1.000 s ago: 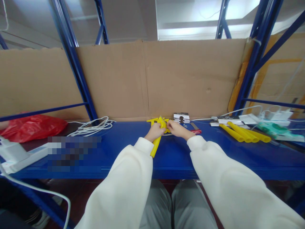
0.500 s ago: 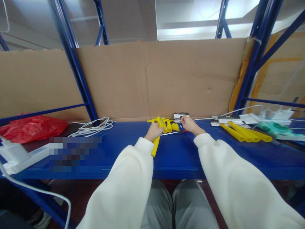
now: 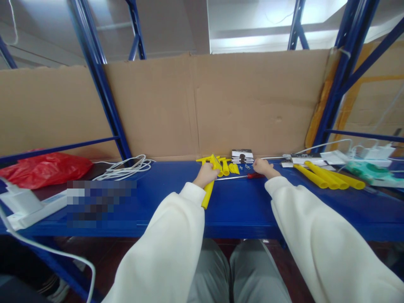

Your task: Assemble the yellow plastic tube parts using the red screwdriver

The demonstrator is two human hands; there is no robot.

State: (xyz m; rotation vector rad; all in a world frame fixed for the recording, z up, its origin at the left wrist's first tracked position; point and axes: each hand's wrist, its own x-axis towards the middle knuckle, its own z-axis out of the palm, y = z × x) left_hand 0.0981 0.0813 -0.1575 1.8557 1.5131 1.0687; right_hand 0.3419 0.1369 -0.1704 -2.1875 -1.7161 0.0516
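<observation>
My left hand is closed around a yellow tube, which slants toward the front edge with a crosspiece at its upper end. Beyond it lie more yellow T-shaped pieces and a small yellow bag or piece. My right hand is curled at the handle end of a red-handled screwdriver, whose thin metal shaft lies along the table toward my left hand. Its fingertips are partly hidden. Small metal screws lie just left of that hand, before a stack of black-and-white packets.
Several yellow tubes lie at the right beside a green-and-white packet and white cables. At the left are a coiled white cable, a red plastic bag and a white power strip. A cardboard panel backs the blue table.
My right hand has moved right, away from the packets and screws, to the screwdriver's handle end, uncovering the screws and red handle. My left hand keeps holding the yellow tube.
</observation>
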